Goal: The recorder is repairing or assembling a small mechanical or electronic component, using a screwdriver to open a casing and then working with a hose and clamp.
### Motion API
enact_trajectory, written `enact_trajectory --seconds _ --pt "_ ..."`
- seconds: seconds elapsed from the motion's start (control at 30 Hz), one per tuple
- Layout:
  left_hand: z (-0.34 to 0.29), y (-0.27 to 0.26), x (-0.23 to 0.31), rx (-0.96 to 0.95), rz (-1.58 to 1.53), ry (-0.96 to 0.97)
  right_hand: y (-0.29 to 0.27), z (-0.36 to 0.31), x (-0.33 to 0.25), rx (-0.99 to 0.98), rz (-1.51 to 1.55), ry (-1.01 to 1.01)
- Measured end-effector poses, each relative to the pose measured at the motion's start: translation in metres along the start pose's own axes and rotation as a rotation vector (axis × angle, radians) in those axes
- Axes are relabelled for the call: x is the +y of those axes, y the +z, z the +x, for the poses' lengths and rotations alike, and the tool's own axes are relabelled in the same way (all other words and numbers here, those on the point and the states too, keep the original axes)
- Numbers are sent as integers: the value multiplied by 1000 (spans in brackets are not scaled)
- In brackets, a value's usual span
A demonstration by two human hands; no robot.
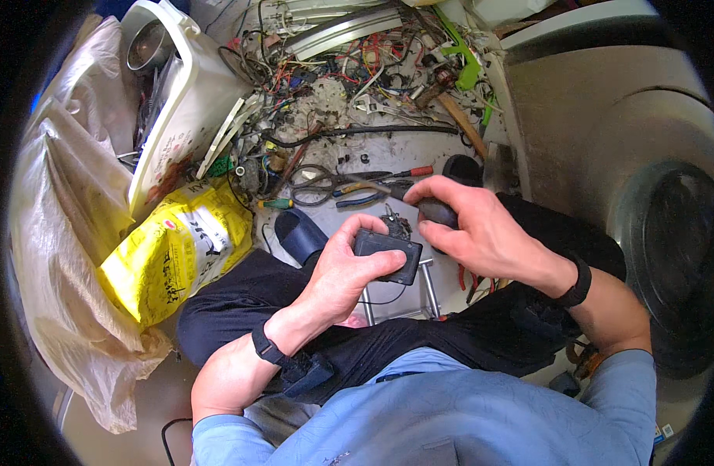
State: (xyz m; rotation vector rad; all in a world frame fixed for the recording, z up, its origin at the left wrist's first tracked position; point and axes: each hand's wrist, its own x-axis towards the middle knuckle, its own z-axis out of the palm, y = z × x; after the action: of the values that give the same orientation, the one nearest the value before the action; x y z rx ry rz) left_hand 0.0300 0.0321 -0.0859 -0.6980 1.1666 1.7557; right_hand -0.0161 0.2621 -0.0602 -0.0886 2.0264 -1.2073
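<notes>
My left hand is closed around a small black plastic case, thumb across its front. Loose-looking metal and wire parts stick out at the case's upper edge. Just to the right and slightly above, my right hand grips a screwdriver by its dark, bulky handle. The screwdriver's thin shaft points left, above the case and apart from it. Beyond it lie pliers with blue-and-black handles and large black-handled scissors.
A yellow bag and a tilted white bin stand at left. Wires and scrap cover the far floor, with a wooden-handled hammer. A dark slipper and a metal frame lie near my legs.
</notes>
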Motion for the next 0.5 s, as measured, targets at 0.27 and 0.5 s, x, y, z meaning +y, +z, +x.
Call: enact_trajectory --seconds 0.27,0.5 --pt "3 -2 -2 41 29 43 -21 2 -8 227 -207 -480" --pt "20 -8 4 171 -41 69 -42 -15 -32 424 165 -354"
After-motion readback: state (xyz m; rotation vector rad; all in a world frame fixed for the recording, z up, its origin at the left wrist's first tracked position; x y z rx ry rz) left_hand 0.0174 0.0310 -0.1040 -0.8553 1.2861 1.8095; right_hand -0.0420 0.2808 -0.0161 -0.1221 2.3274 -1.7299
